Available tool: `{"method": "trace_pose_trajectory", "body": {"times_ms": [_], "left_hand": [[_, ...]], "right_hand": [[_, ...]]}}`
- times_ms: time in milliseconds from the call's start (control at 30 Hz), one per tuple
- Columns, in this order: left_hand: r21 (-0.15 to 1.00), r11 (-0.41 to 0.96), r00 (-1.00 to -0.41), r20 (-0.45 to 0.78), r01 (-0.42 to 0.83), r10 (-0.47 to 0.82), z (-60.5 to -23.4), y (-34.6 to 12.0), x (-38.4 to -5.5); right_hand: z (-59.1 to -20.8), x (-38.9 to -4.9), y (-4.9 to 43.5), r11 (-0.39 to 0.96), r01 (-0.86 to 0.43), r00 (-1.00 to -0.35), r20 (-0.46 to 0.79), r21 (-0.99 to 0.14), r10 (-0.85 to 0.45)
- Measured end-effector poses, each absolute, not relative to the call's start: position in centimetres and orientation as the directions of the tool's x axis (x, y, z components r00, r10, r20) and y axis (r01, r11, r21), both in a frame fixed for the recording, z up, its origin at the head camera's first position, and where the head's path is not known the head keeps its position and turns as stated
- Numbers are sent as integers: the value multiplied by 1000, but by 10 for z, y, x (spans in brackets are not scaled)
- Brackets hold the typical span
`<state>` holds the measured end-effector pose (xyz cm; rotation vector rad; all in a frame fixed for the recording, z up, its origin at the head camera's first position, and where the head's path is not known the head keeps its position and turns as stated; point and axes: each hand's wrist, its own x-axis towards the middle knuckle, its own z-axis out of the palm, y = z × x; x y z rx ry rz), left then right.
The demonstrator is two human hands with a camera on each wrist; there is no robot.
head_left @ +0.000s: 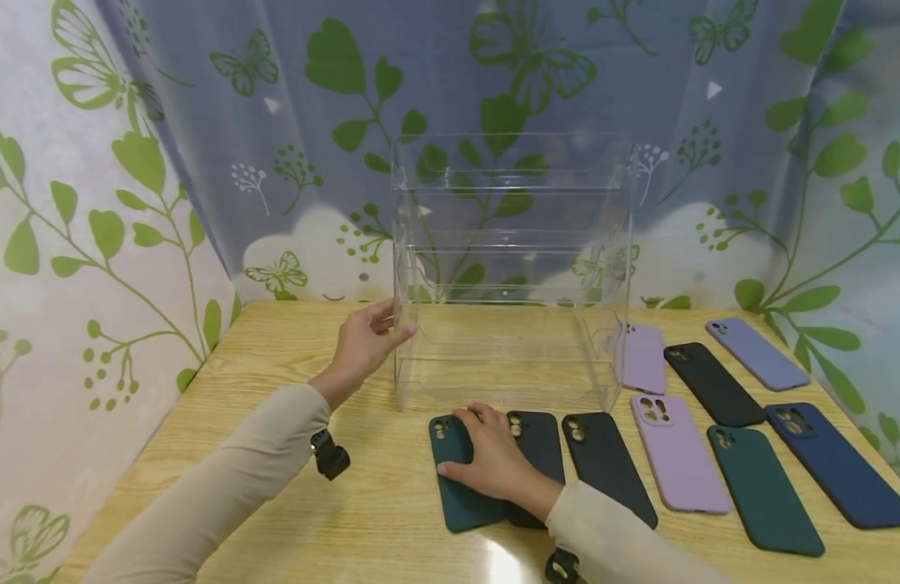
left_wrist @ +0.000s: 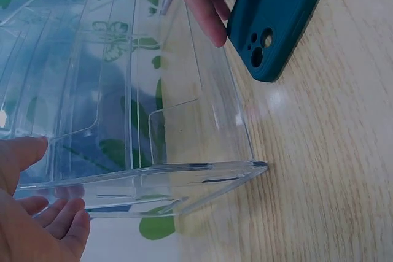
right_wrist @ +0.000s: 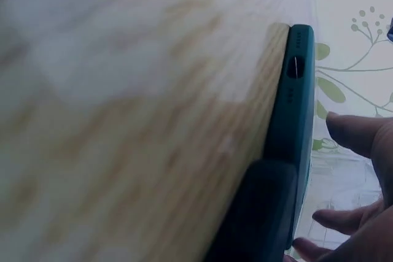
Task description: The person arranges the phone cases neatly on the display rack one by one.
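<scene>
A clear tiered display rack (head_left: 508, 353) stands on the wooden table against the curtain. At its left side panel, my left hand (head_left: 366, 345) holds the edge, thumb in front and curled fingers on the outer side. My right hand (head_left: 490, 454) spreads over a teal phone case (head_left: 450, 503), the thumb near its left edge and the fingers by its camera end and right side. In the right wrist view the thumb (right_wrist: 353, 133) is apart from the case. The teal case overlaps a black phone case (head_left: 541, 442), partly hidden under my right hand.
Another black case (head_left: 610, 466) lies just to the right. Beyond it are several more: lilac (head_left: 683, 462), green (head_left: 767, 491), navy (head_left: 844, 470), black (head_left: 713, 385) and violet (head_left: 760, 357). A pale lilac case (head_left: 643, 361) lies beside the rack. Leaf-patterned curtains surround the table.
</scene>
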<state>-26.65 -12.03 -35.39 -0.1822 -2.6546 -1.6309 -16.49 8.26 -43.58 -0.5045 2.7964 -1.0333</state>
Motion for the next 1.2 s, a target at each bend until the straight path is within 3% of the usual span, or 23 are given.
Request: {"method": "trace_pose_trajectory", "body": {"times_ms": [467,733,1200], "left_hand": [[880,463,-995,88,102,52,-352,-116,-267],[876,473,-995,91,94,30,-353,-115,-267],[864,491,-991,130,112,-4,-353,-112,-269]], "right_hand": [[-436,-165,73,758,-296,-920,-39,-582,-390],[-436,-167,69,807,-257,-938,-62,-531,-340],[-408,-169,71,754,-197,-954,-55,-627,-295]]}}
